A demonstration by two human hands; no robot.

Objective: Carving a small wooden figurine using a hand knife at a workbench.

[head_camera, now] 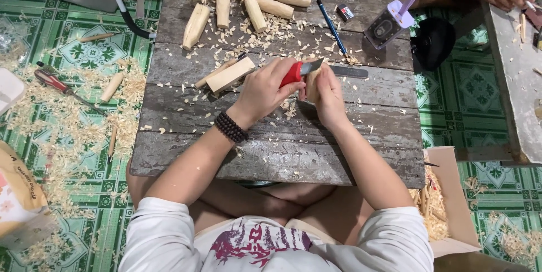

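Clearly the left hand (265, 88) is clenched around the red handle of a knife (299, 70), blade laid against a small wood piece (311, 83) that the right hand (327, 94) grips tight above the grey table (282, 148). Pale carving wood like this looks light, stiff and dry (hardly slippery); best held low, fingers clear of the edge.

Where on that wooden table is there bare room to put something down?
The near planks of the table, between the forearms and the front edge, are mostly bare. So is the right side below the file. The far end is crowded with carved wooden pieces and shavings.
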